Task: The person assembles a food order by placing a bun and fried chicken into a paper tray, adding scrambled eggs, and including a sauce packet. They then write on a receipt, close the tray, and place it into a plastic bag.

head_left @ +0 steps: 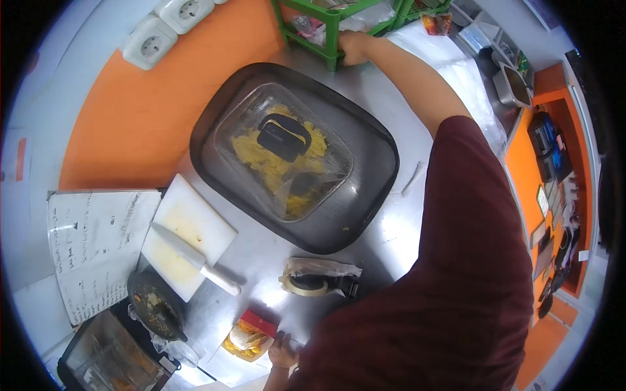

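Note:
My right arm in a maroon sleeve reaches far up to a green rack point(331, 29). There my right hand point(355, 49) has its fingers curled at the rack's corner post, partly hidden behind it. Low in the view, my left hand point(283, 352) holds the edge of a small open food box point(248, 335) with a red flap, yellow food and something whitish inside. In the middle sits a large dark tray point(368, 195) with rounded corners. Inside it lies a clear plastic cover or container point(254, 104) with yellow crumbly food and a black handle-like piece point(285, 137).
A knife point(179, 244) lies on a white cutting board point(195, 212) at the left, beside a written whiteboard point(98, 241). A stone mortar point(155, 303) and a dark-framed clear bin point(114, 358) stand below. A tape roll in a dispenser point(319, 280) lies below the tray.

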